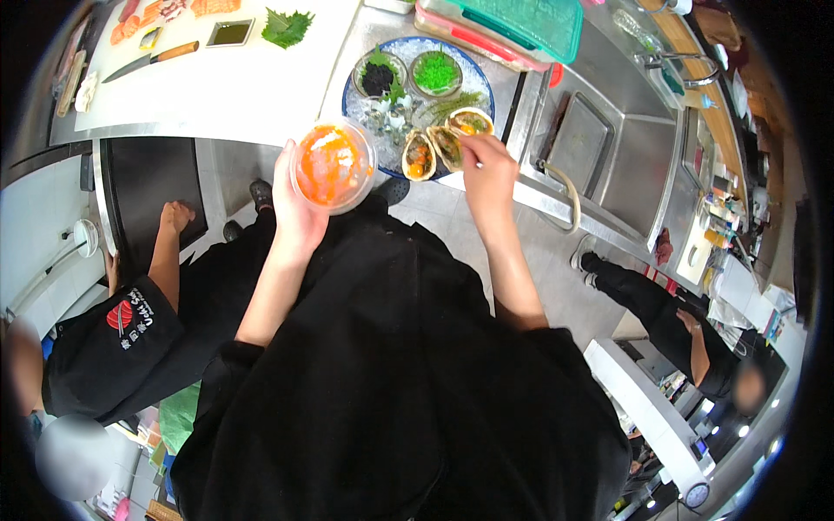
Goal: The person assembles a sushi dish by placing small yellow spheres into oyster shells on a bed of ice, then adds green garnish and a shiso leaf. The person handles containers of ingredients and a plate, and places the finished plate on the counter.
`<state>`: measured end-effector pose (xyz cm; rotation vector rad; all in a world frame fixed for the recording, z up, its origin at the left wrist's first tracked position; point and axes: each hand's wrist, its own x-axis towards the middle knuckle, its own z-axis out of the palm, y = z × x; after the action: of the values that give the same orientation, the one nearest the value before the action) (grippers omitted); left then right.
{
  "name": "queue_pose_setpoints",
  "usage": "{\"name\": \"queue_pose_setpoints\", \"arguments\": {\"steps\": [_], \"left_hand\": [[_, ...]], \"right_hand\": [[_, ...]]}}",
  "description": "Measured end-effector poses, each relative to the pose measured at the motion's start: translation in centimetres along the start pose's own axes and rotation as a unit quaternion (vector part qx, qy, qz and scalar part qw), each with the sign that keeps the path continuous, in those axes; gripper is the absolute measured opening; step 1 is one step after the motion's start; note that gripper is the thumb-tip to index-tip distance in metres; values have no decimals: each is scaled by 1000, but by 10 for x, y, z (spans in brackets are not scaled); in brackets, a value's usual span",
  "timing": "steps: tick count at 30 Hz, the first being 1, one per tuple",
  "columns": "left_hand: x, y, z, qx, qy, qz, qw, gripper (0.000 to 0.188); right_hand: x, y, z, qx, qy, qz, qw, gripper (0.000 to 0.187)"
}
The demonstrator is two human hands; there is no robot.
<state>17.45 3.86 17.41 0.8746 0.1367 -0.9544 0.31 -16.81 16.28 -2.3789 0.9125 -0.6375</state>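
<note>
My left hand (300, 204) is wrapped round a clear plastic tub (334, 165) with a wet orange food in it, perhaps roe or sauce. Over the right side of a blue-rimmed plate (487, 82), my right hand (489, 174) has its fingertips pinched together, touching or just above the oysters; what they hold is too small to make out. Three oysters in the half shell, one of them a front oyster (419, 159), sit at the plate's near right edge with orange topping. The plate also bears a bowl of black roe (378, 80) and a bowl of bright green roe (436, 73).
Left of the plate, a white cutting board (261, 95) holds a knife (152, 62), salmon pieces (130, 30), a dish of dark sauce (230, 34) and green leaves (287, 28). Lidded containers (512, 30) stand behind. To the right is a metal sink (638, 143). Other people stand left and right.
</note>
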Motion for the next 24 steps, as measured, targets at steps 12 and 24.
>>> {"name": "queue_pose_setpoints", "arguments": {"steps": [12, 24], "left_hand": [[-32, 10, -32, -46, 8, -32, 998, 46], [0, -51, 39, -5, -104, -145, 984, 52]], "right_hand": [[34, 11, -20, -73, 48, 10, 996, 10], [-40, -114, -17, 40, -23, -74, 996, 27]]}}
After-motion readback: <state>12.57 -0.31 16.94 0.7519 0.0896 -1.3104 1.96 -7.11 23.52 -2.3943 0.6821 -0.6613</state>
